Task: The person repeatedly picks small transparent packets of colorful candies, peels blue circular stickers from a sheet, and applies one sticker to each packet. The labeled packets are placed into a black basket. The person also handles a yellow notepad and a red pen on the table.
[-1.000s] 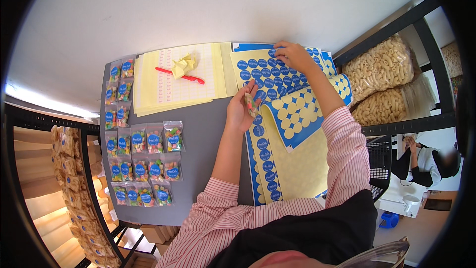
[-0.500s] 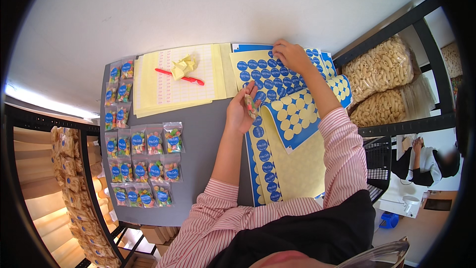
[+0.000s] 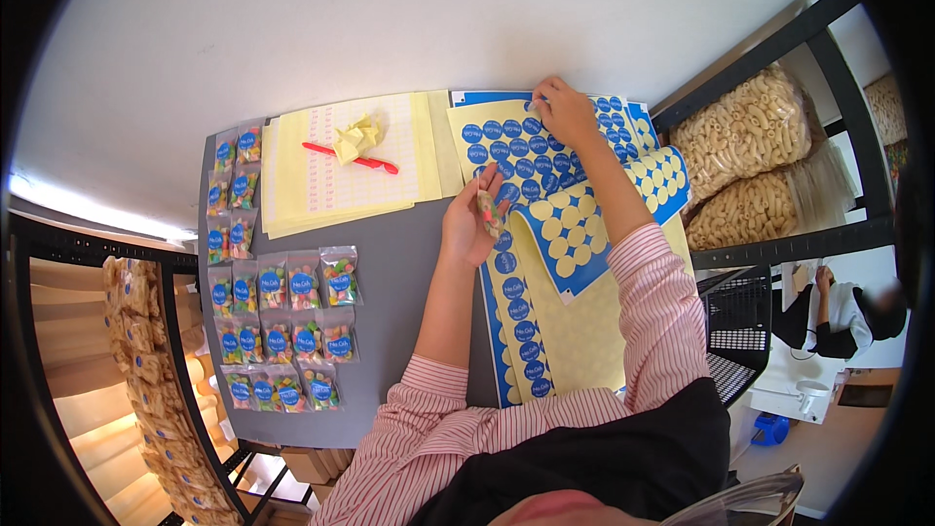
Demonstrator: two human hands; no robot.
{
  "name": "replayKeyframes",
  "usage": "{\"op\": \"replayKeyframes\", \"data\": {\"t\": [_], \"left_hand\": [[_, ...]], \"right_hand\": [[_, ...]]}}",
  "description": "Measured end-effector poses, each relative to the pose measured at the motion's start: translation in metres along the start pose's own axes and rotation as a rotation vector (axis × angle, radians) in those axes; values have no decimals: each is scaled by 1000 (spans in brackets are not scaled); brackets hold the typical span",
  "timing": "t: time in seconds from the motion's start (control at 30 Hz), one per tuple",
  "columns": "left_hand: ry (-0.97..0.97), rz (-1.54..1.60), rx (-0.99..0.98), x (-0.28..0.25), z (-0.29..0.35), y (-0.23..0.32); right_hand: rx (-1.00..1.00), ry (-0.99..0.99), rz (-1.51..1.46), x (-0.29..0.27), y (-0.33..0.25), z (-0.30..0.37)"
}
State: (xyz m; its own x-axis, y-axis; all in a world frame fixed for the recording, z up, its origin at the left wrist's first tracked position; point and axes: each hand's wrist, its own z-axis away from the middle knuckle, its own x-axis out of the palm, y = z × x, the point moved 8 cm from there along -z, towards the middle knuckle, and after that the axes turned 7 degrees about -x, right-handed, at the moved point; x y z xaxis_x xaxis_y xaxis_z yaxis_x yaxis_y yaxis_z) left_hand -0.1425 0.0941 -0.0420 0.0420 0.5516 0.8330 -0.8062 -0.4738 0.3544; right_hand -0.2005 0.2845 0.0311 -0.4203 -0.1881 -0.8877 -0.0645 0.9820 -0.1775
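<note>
My left hand, palm up with fingers curled, holds a small clear bag of colourful candy-like pieces. At the far part of a sheet of round blue stickers, my right hand has its bent fingers pressed together at a sticker. Whether that sticker is lifted is too small to tell. A part-used sticker sheet, with bare cream circles in blue backing, curls back under my right forearm. Several filled candy bags with round blue labels lie in rows on the grey table, left of my left arm.
Printed cream sheets lie at the far left, with a red pen and a crumpled yellow paper on top. Large bags of pasta-like tubes fill a black rack at right. A black crate stands nearby. Another person works beyond.
My right forearm has swung slightly left, while its fingers stay at nearly the same spot on the sticker sheet. My left hand keeps the candy bag, almost unmoved.
</note>
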Motion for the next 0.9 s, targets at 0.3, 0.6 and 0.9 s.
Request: {"op": "replayKeyframes", "data": {"t": [0.3,0.6,0.9], "left_hand": [[-13,-29,-25,-1,0,-1],[2,-27,8,2,2,1],[11,-10,-2,3,2,1]], "right_hand": [[70,98,45,1,3,3],[178,66,103,8,10,0],[267,54,146,8,13,-1]]}}
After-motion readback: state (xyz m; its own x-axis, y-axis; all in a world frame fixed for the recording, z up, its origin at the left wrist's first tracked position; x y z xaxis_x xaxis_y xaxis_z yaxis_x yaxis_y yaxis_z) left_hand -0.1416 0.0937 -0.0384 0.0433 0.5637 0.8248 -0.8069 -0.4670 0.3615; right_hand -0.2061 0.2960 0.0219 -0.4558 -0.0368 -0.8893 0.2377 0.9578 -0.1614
